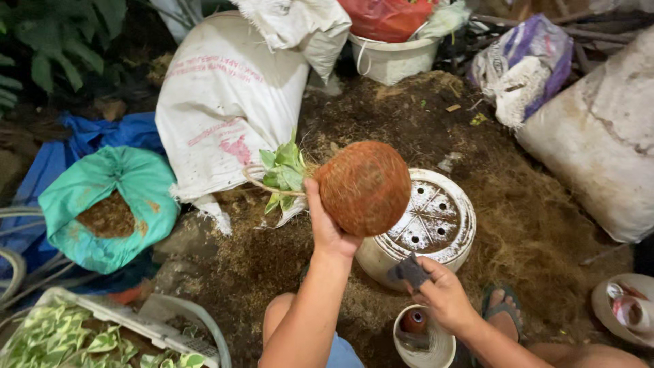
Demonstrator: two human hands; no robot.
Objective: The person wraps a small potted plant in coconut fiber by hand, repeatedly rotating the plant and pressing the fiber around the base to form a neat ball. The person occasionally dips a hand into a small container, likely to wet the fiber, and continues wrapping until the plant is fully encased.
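Left hand [327, 228]: palm closed around the underside of a round ball of brown fibre [366, 187], held sideways above the ground, with a green leafy plant [283, 174] sticking out at 9 o'clock.

Right hand [441, 294]: fingers pinched on a small dark object [411, 270], just beside the near edge of an upturned white pot [436, 221] with holes in its base. The ball overlaps the pot's 10 o'clock edge.

At 6 o'clock, a small white cup [426, 341] between the knees.

Loose brown fibre ground [538, 225] lies open at 3 o'clock up to a grey sack [599, 136].

At 11 o'clock, a white sack [225, 102]; at 9 o'clock, a teal bag of soil [109, 204]; at 12 o'clock, a white bucket [392, 58].
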